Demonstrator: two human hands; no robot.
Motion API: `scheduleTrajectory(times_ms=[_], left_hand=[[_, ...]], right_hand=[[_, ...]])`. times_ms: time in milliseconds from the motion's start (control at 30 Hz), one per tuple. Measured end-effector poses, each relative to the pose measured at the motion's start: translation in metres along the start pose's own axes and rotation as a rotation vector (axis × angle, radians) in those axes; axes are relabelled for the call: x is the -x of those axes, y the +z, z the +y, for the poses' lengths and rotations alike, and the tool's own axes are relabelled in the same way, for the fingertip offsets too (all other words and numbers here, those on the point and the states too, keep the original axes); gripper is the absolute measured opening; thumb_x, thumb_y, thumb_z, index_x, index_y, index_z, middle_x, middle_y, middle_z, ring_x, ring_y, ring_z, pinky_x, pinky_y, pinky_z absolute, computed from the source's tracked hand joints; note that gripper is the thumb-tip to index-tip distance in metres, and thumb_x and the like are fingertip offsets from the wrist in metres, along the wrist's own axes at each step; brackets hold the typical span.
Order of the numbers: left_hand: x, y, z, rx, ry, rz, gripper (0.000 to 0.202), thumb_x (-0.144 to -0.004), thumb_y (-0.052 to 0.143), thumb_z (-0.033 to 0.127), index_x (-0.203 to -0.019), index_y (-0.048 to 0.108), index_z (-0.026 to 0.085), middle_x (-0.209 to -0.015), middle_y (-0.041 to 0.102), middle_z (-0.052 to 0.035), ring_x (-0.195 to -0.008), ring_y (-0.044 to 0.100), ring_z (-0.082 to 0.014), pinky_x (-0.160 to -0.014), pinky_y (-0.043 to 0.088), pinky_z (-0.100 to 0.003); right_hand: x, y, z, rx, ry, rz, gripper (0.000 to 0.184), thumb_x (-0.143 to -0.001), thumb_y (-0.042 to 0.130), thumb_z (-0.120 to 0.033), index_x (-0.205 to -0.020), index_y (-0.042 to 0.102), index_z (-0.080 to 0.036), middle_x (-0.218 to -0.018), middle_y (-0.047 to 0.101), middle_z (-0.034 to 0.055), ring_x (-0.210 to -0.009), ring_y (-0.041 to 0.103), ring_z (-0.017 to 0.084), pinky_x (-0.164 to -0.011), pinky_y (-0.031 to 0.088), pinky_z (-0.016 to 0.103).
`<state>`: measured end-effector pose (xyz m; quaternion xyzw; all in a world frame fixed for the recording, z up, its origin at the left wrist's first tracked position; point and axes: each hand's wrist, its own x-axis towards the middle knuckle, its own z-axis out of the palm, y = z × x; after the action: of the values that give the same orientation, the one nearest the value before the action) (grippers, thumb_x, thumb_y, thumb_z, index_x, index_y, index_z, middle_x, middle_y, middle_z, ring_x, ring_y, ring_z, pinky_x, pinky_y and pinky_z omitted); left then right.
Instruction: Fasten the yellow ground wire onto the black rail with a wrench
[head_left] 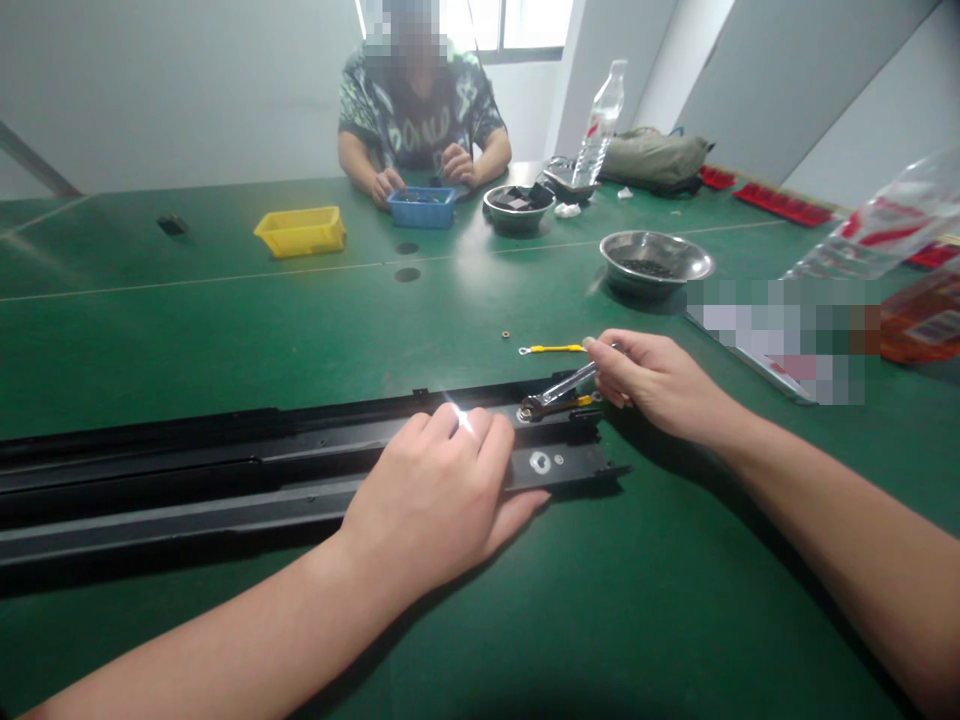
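Observation:
A long black metal rail [225,470] lies across the green table [637,600]. My left hand [439,490] rests on its right part with the fingers curled down over the rail. My right hand [652,380] is closed on the handle of a small silver wrench [559,388]. The wrench head sits on a fastener at the rail's right end, beside a yellow wire terminal [581,402]. A loose yellow wire [551,349] with ring ends lies just beyond my right hand, and a small washer [505,334] lies farther out.
Across the table sits another person [420,110] with hands at a blue bin [421,206]. A yellow bin [301,230], two steel bowls [656,260], a water bottle [600,125], a grey bag [652,160] and red strips [780,205] stand beyond. A second bottle [877,225] lies at right.

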<state>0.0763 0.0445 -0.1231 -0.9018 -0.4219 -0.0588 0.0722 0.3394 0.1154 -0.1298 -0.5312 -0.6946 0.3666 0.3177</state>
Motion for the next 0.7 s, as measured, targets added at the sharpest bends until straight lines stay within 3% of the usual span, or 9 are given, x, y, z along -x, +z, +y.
scheduleTrajectory(times_ms=[300,700], left_hand=[[0.000,0.000,-0.001,-0.002,0.000,-0.013,0.047,-0.099,0.041,0.062,-0.108,0.057,0.019,-0.096,0.061,-0.0102,-0.090,0.054,-0.0313,-0.078,0.048,-0.047],[-0.001,0.001,0.000,-0.009,0.000,-0.011,0.047,-0.099,0.042,0.062,-0.107,0.058,0.019,-0.094,0.062,-0.0114,-0.089,0.055,-0.0308,-0.078,0.047,-0.046]], right_hand=[[0.000,0.000,0.001,0.038,-0.009,0.023,0.051,-0.097,0.054,-0.068,-0.073,0.052,-0.022,-0.060,0.052,-0.0028,-0.057,0.045,0.014,-0.060,0.036,0.030],[0.004,0.003,-0.016,0.230,0.025,0.126,0.056,-0.097,0.051,-0.068,-0.064,0.045,-0.024,-0.056,0.046,-0.0009,-0.054,0.040,0.016,-0.056,0.029,0.033]])
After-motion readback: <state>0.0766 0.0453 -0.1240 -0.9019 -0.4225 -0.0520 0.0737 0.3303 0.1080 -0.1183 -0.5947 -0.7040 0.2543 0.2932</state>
